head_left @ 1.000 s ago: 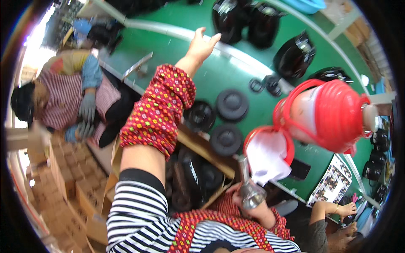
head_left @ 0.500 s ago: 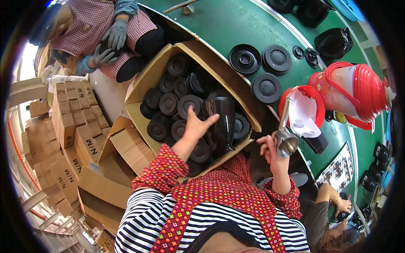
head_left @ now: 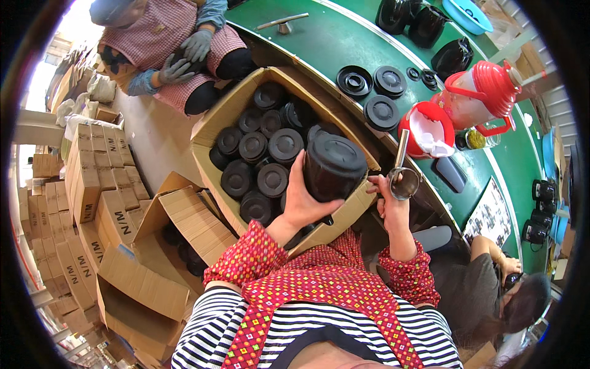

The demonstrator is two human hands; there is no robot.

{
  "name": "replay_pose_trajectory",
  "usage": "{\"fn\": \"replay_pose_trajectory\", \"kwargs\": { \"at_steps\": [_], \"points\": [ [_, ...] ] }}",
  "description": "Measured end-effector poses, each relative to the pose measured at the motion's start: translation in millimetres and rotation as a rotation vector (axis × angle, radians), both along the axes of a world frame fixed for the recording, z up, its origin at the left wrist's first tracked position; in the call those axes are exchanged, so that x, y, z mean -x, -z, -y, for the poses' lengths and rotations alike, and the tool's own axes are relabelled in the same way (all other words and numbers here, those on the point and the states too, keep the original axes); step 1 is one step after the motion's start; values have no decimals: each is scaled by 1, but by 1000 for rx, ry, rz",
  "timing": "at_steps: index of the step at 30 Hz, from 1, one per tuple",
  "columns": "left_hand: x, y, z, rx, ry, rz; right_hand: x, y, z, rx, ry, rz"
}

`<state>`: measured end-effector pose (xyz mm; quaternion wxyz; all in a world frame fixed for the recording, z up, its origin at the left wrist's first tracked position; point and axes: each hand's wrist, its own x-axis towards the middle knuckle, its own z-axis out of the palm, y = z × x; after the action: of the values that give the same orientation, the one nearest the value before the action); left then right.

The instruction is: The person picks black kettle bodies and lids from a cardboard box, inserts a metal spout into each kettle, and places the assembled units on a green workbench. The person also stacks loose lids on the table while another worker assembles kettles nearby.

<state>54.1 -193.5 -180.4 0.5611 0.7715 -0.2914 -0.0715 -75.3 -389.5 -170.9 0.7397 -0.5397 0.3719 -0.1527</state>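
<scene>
My left hand is wrapped round the near side of a black lidded jug, its thumb reaching along the lower edge. The jug is held over the near right part of an open cardboard box, lid facing up toward me. Inside the box stand several more black lidded jugs, packed side by side. To the right of the box, my right hand grips a small round metal cup with a straight handle pointing away from me. Part of its grip is hidden behind the cup.
Along the right curves a green table with black lids, a red bucket, a red flask and a phone. Another open carton and stacked cartons are at left. A gloved co-worker sits far left; another person is at lower right.
My left hand, earlier spread beside the jug, has closed on it. The jug has turned, so its lid now faces me. My right hand has shifted slightly left with the metal cup.
</scene>
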Motion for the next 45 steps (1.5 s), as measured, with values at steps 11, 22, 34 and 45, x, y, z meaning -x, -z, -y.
{"fn": "replay_pose_trajectory", "kwargs": {
  "at_steps": [11, 22, 34, 45],
  "points": [
    [104, -108, -140, 159, 53, 650, 69, -69, -122, -286, -161, 449],
    [184, -140, -223, -17, 192, 839, 154, -84, -204, -375, -203, 587],
    [238, -42, -237, 253, 507, -237, 225, -2, -184, -367, -338, 523],
    [313, 161, -274, 76, 442, -1110, 302, 168, -261, -161, 41, -235]
  ]
}}
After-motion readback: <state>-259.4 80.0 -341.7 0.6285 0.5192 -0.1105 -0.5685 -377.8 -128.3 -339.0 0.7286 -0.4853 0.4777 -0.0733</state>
